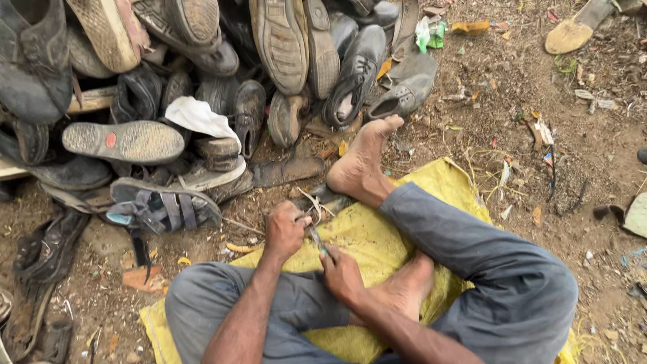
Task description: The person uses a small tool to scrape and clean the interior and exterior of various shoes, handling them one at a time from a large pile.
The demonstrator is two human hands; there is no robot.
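Observation:
I sit cross-legged on a yellow sack [438,182] spread on bare dirt. My left hand [284,231] is clenched around a dark piece of shoe material that runs forward under my bare foot [359,162]. My right hand [342,273] grips a small metal tool [317,240] whose tip meets the left hand's fist. The two hands are almost touching above the sack. What exactly lies inside the left fist is hidden by the fingers.
A big heap of worn shoes and soles [202,81] fills the ground ahead and to the left, with a blue strapped sandal [162,207] nearest. A white cloth [199,116] lies on the heap. Scraps and litter dot the dirt on the right.

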